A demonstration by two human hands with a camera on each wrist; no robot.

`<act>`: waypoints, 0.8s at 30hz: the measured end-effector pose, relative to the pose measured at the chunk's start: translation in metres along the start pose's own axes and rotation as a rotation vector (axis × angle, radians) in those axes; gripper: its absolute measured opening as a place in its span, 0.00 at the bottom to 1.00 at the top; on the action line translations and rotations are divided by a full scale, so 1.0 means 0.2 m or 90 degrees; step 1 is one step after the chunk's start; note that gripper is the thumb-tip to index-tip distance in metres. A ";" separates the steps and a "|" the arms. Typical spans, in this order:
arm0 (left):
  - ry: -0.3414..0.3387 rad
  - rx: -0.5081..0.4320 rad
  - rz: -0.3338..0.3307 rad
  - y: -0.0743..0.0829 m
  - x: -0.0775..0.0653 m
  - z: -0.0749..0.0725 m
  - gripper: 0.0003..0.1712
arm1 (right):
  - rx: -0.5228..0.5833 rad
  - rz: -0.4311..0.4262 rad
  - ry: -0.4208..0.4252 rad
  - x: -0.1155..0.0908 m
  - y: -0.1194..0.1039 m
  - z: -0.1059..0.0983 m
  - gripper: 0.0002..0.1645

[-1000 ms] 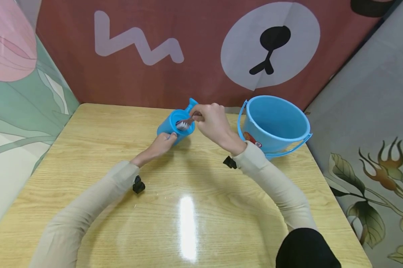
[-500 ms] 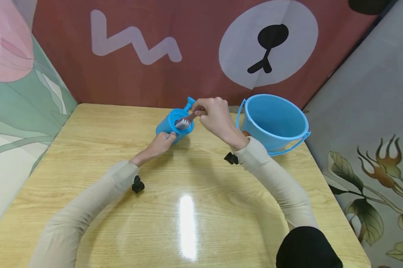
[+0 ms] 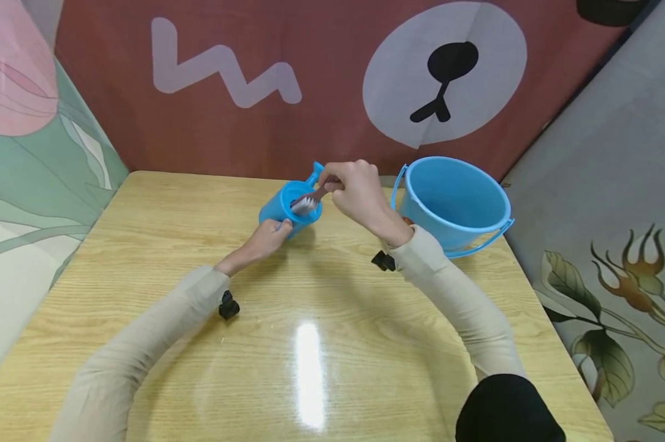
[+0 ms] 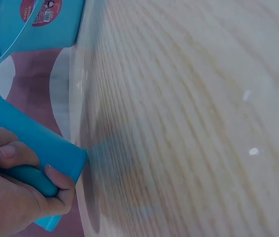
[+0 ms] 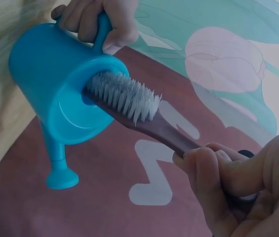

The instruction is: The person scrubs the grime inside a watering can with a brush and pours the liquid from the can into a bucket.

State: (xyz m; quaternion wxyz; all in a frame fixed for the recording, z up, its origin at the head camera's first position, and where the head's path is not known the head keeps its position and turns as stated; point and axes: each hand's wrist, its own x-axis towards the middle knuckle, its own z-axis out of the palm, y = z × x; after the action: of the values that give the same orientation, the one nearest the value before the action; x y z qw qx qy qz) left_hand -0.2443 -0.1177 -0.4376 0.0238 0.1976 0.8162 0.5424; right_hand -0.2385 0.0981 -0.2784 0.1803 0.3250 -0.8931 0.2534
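A small blue watering can (image 3: 277,207) is tilted above the table, its opening turned toward the right hand. My left hand (image 3: 266,237) grips it by the handle (image 4: 28,178), fingers curled round. In the right wrist view its spout with a round rose (image 5: 62,177) points downward in the picture. My right hand (image 3: 358,195) holds a brown scrubbing brush (image 5: 154,127) by the handle. The white bristles (image 5: 124,96) are partly inside the can's mouth; the brush's tip is hidden within. Whether the bristles touch the inner wall, I cannot tell.
A larger blue bucket (image 3: 439,215) with a blue handle stands on the wooden table (image 3: 244,380) to the right, close to the right forearm. Small white specks (image 4: 254,151) lie on the tabletop. A brown printed backdrop (image 3: 332,123) rises behind the table's far edge.
The right hand has shifted slightly, drawing the brush a little way out of the can, so more of its bristles and neck show. The left hand keeps the watering can nearly still.
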 end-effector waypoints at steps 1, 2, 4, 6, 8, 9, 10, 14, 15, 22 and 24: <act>0.002 -0.001 -0.003 0.00 0.00 0.00 0.28 | -0.001 -0.004 -0.001 0.00 0.00 0.00 0.15; 0.004 -0.003 -0.005 0.00 0.00 0.00 0.28 | -0.002 -0.009 -0.002 0.00 0.00 0.00 0.16; 0.008 -0.009 -0.008 0.00 0.00 0.01 0.28 | -0.006 -0.016 -0.001 0.00 -0.01 -0.01 0.16; 0.012 -0.016 -0.012 0.00 0.01 0.00 0.28 | -0.012 -0.021 0.011 0.00 -0.02 -0.02 0.16; 0.019 -0.025 -0.013 -0.01 0.01 -0.01 0.27 | -0.017 -0.017 0.032 0.01 -0.04 -0.06 0.15; 0.020 -0.028 -0.012 -0.01 0.01 -0.02 0.27 | -0.020 -0.015 0.046 0.01 -0.05 -0.09 0.15; 0.024 -0.031 -0.012 -0.02 0.01 -0.04 0.27 | -0.021 -0.013 0.061 0.02 -0.06 -0.12 0.14; 0.041 -0.029 -0.023 -0.04 0.02 -0.08 0.25 | -0.016 0.003 0.084 0.05 -0.07 -0.21 0.11; 0.046 -0.021 -0.028 -0.05 0.02 -0.09 0.25 | -0.012 0.010 0.076 0.05 -0.06 -0.21 0.11; 0.038 -0.045 -0.042 -0.07 0.00 -0.08 0.26 | 0.042 0.090 -0.002 0.01 0.02 -0.14 0.10; 0.042 -0.046 -0.041 -0.07 0.00 -0.08 0.26 | 0.053 0.106 -0.013 -0.01 0.03 -0.13 0.10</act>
State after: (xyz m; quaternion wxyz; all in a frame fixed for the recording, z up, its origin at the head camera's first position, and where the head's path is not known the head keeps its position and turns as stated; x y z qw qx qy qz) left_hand -0.2514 -0.1362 -0.4430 0.0213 0.1522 0.8023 0.5767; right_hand -0.2368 0.1174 -0.2613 0.1355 0.2592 -0.9075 0.3014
